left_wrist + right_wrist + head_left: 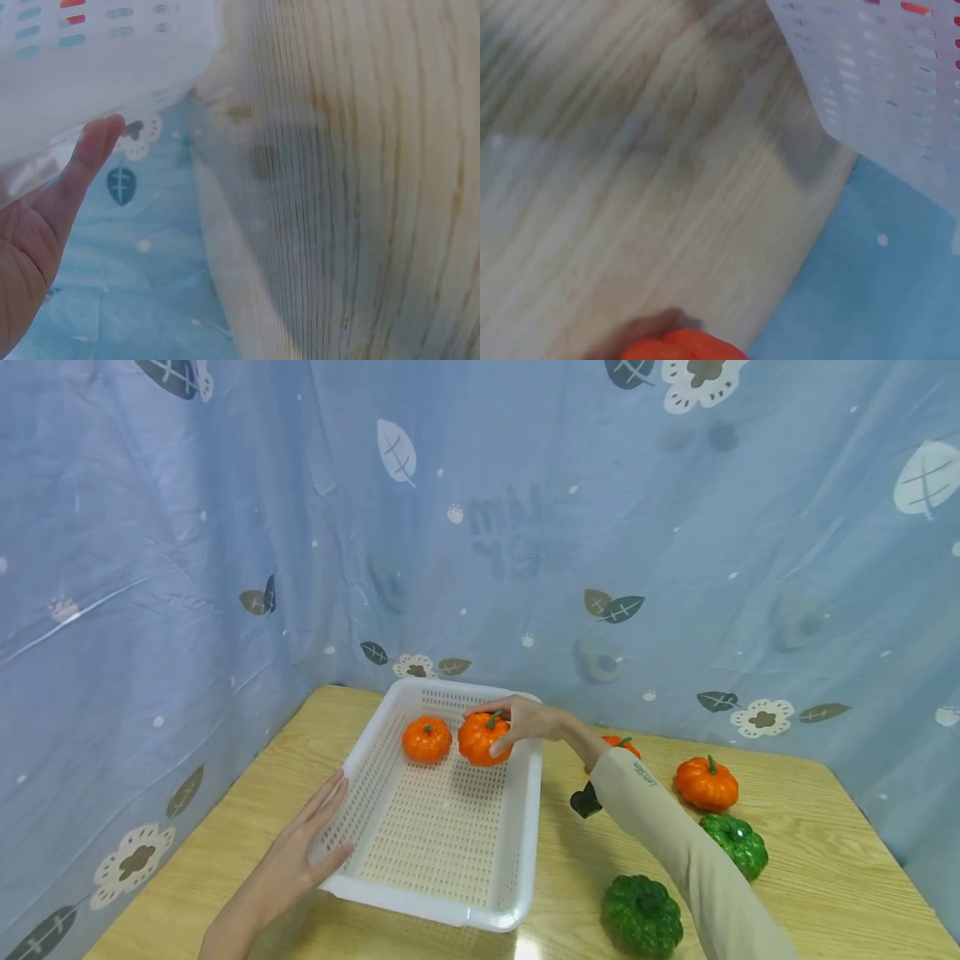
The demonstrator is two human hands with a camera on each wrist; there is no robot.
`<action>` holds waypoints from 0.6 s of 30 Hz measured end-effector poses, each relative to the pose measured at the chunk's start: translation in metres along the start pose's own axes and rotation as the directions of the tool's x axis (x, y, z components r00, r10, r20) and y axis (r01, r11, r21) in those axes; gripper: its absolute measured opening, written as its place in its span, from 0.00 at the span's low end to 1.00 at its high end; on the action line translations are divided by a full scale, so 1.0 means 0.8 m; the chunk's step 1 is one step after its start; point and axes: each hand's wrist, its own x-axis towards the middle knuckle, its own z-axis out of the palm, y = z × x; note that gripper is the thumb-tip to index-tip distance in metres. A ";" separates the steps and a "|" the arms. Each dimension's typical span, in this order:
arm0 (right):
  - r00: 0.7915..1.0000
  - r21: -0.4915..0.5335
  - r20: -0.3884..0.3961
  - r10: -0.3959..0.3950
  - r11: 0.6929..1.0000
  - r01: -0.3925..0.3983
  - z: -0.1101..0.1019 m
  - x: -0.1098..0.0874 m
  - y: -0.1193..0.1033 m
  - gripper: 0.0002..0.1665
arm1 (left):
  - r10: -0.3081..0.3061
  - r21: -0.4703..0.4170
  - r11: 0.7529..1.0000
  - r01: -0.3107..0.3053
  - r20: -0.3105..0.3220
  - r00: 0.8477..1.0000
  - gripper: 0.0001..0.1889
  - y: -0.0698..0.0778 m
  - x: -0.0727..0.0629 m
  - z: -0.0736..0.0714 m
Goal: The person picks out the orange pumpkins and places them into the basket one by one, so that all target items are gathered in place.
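My right hand [528,718] grips a small orange pumpkin [480,742] by its sides, thumb in front, over the right half of a white plastic basket [531,827]. The pumpkin's green stem points up, and a shadow falls on the basket floor below it. Farther left in the basket sits another orange pumpkin [427,740]. At the basket's left edge, my left hand [292,852] lies with fingers extended and thumb spread along the rim. The left wrist view shows its thumb [94,150] beside the basket wall [112,67]. My right hand is outside the right wrist view.
Right of the basket, on the wooden table [825,827], are two orange pumpkins, one partly behind the sleeve [621,745] and one farther right [707,785]. Two green pumpkins [643,914] lie nearer. A blue patterned curtain [525,527] hangs behind and along the left.
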 end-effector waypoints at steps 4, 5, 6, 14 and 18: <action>0.998 -0.018 0.047 0.043 0.999 -0.042 -0.003 0.004 -0.001 0.44 | 0.002 0.003 1.000 -0.002 -0.006 1.000 0.39 0.000 -0.001 0.001; 0.997 -0.013 0.059 0.050 0.999 -0.050 -0.004 0.006 -0.001 0.44 | 0.000 0.003 1.000 0.000 -0.007 1.000 0.39 0.000 -0.001 0.001; 0.996 -0.008 0.067 0.056 0.998 -0.056 -0.004 0.007 -0.001 0.44 | -0.001 0.003 1.000 0.001 -0.006 1.000 0.39 0.000 -0.001 0.001; 0.976 0.009 0.194 0.100 0.995 -0.103 -0.013 0.019 0.000 0.46 | 0.008 0.009 1.000 -0.008 -0.012 1.000 0.39 0.001 -0.003 0.000; 0.966 -0.008 0.221 0.138 0.990 -0.140 -0.016 0.023 -0.001 0.47 | 0.004 0.010 1.000 -0.004 -0.010 1.000 0.39 0.003 -0.003 -0.001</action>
